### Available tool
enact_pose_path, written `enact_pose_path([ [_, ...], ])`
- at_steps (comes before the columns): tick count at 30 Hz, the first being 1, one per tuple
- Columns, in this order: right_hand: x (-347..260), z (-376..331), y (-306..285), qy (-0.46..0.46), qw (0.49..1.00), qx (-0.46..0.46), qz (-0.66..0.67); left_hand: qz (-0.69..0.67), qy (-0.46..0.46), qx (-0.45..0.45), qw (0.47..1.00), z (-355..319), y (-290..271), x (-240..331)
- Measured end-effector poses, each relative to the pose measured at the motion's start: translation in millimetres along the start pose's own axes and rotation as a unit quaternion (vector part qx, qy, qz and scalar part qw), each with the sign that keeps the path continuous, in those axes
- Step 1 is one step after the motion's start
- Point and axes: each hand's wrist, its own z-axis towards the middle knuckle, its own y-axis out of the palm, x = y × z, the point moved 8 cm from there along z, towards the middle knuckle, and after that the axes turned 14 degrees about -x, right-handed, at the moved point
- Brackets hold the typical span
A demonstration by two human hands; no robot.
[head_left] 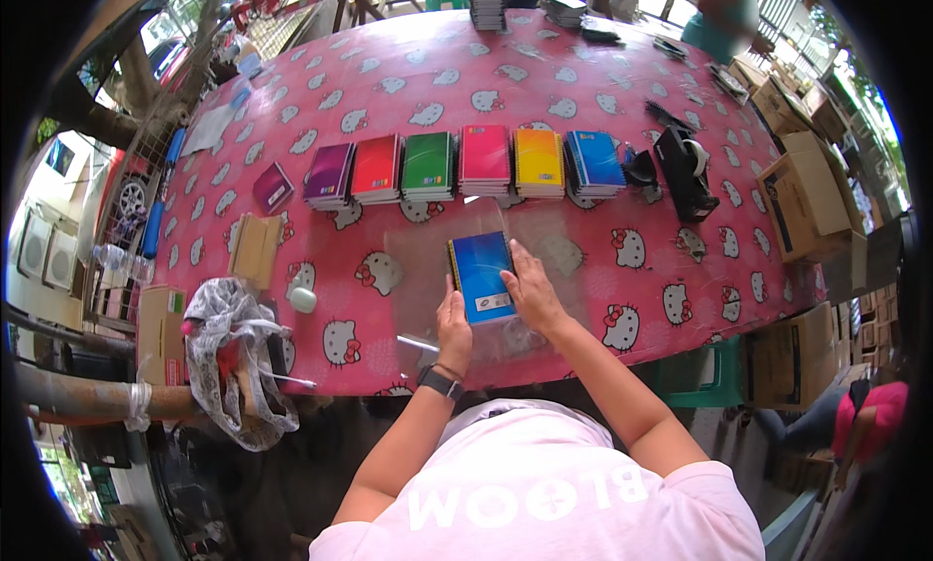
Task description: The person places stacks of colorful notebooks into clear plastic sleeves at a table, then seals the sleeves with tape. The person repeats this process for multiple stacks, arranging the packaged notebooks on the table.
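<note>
A blue spiral notebook (481,274) lies on a sheet of clear plastic film (428,245) spread on the pink cartoon-cat tablecloth (389,85). My left hand (453,326) grips the notebook's lower left corner. My right hand (533,289) presses on its right edge. Beyond it stands a row of notebook stacks: purple (329,173), red (376,169), green (428,165), pink (484,158), yellow (538,161) and blue (595,161).
A black tape dispenser (685,168) sits right of the row. Cardboard boxes (807,197) stand off the table's right side. A brown packet (255,248), a white oval object (302,299) and a plastic bag (228,352) lie at left. More notebook piles (488,7) are at the far edge.
</note>
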Motion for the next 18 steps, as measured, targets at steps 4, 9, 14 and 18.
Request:
enact_pose_path([
  [4,-30.3,-0.9,7.7,-0.032,0.967,-0.028,-0.250,0.111,0.030,0.060,0.992,1.6,-4.7,-11.9],
  [9,-25.9,0.1,17.2,-0.039,0.966,-0.035,-0.254,0.244,-0.014,0.104,0.964,-4.6,2.1,-4.1],
  [14,-31.8,3.8,18.1,-0.043,0.965,-0.067,-0.248,0.337,-0.017,0.065,0.939,1.5,-30.6,9.3],
  [18,-26.3,1.9,15.8,-0.026,0.960,-0.074,-0.270,0.633,0.031,0.154,0.758,-23.3,-66.4,66.6],
])
